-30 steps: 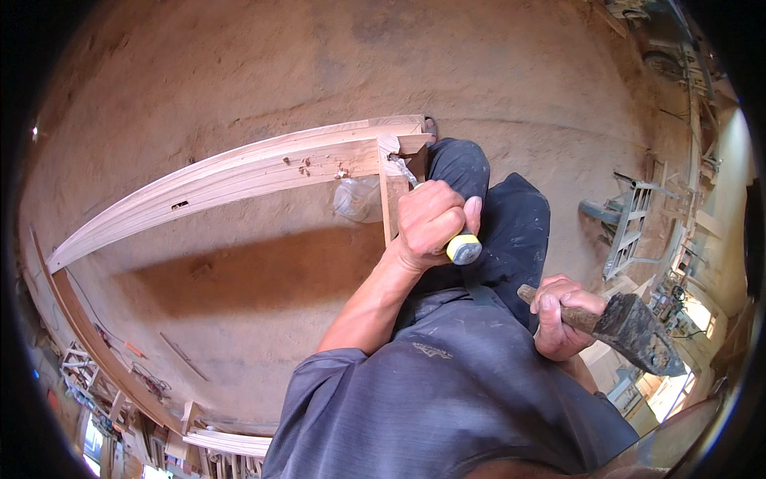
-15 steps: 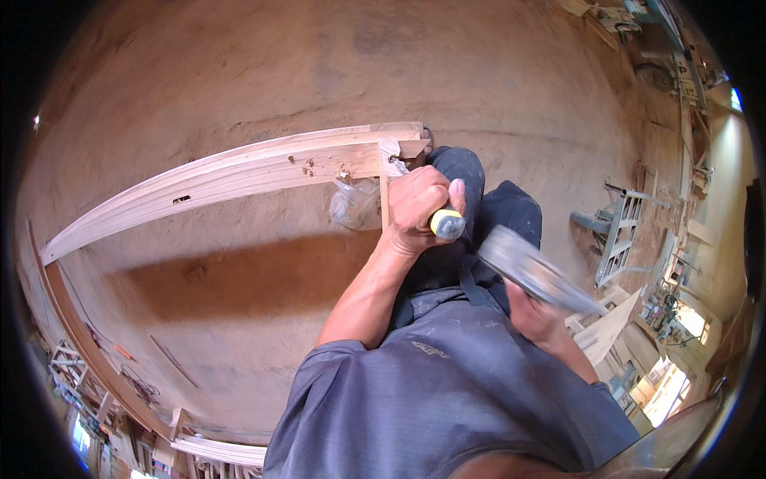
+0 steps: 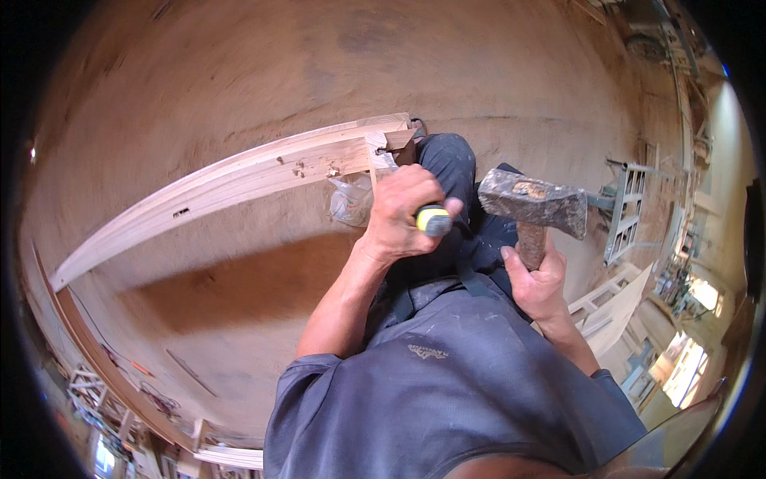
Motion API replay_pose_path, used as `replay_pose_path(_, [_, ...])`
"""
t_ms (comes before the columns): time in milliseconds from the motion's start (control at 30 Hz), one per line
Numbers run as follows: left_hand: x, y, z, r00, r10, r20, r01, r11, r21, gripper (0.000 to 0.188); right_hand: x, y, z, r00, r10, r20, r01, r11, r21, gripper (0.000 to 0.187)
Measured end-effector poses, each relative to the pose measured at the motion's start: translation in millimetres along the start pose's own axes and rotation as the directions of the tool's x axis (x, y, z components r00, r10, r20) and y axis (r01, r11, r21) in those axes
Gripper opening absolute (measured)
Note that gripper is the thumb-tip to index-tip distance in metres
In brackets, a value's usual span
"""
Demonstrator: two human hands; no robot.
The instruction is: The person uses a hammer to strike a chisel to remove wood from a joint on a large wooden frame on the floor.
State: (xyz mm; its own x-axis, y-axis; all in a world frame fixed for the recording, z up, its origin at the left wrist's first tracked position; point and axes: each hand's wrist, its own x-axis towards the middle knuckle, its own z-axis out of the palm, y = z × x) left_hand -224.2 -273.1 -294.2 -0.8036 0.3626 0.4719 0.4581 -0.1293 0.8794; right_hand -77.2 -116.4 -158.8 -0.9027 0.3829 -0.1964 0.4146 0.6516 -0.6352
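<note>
My left hand (image 3: 401, 209) is wrapped round the handle of a chisel (image 3: 433, 220), whose yellow and grey butt end sticks out toward me. The chisel's tip, partly hidden by the hand, is at a notch in the end of a short pale wood piece (image 3: 372, 156). That piece lies across the near end of a long timber (image 3: 239, 182), beside my knee. In my right hand (image 3: 539, 286) is a hammer (image 3: 549, 206) with a heavy, worn metal head and a wooden handle. Its head is raised to the right of the chisel, apart from it.
Wood chips (image 3: 300, 168) lie on the long timber, which has a small slot farther along. Beneath the work is a clear plastic bag (image 3: 349, 201). A metal ladder-like frame (image 3: 626, 209) and wooden panels (image 3: 613, 315) stand at the right. A long brown board (image 3: 102, 363) runs along the left.
My right hand has brought the hammer from a blurred, tilted position to a more upright one, with its head higher. The left hand still grips the chisel; the view has shifted slightly.
</note>
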Motion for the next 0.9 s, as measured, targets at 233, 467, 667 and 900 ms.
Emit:
replay_pose_path(233, [11, 26, 15, 0.995, 0.093, -0.031, -0.092, 0.995, 0.023, 0.023, -33, 49, -1, 0.860, 0.510, 0.022, -0.505, 0.842, 0.190, 0.018])
replay_pose_path(467, [8, 14, 27, 0.991, 0.106, -0.079, -0.101, 0.993, 0.067, 0.022, -28, 59, -1, 0.841, 0.536, 0.073, -0.540, 0.825, 0.167, 0.018])
replay_pose_path(667, [5, 9, 30, 0.992, 0.076, -0.104, -0.071, 0.996, 0.049, 0.020, -21, 58, 1, 0.837, 0.536, 0.108, -0.547, 0.824, 0.145, 0.019])
replay_pose_path(900, [-4, 2, 26, 0.991, 0.085, -0.102, -0.085, 0.996, 0.010, 0.021, -17, 56, 7, 0.872, 0.474, 0.124, -0.486, 0.869, 0.093, 0.019])
